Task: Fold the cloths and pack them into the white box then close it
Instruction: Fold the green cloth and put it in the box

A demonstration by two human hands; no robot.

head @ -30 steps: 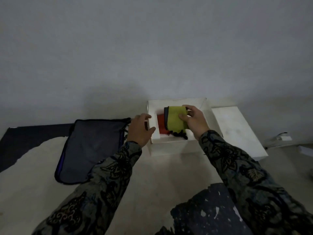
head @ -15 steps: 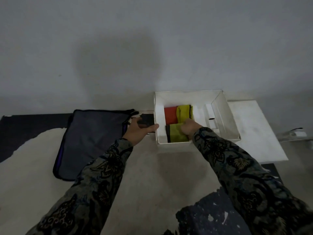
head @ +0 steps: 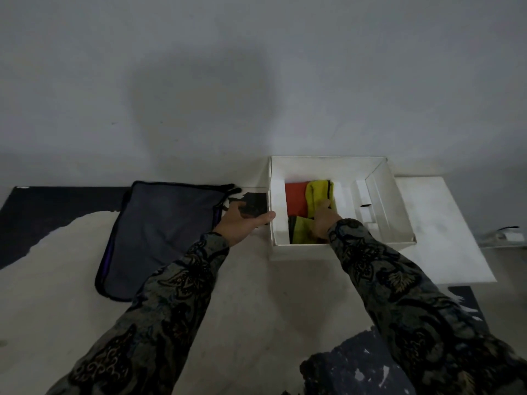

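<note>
A flat grey fabric pouch with dark piping (head: 159, 238) lies at left, no label legible. The left hand (head: 242, 222) rests thumb-out against the open white cardboard box (head: 396, 206), fingers hidden, grip unclear. Inside it, the right hand (head: 323, 219) presses the folded yellow-green cloths (head: 316, 192) beside a red cloth (head: 295, 199), its fingertips buried.

On my feed, both arms wear long sleeves (head: 182, 283) of dark patterned fabric, batik-like, with grey-green ground, black floral scrolls and small tan leaf motifs. The cuffs end at the wrists, leaving both hands bare.
</note>
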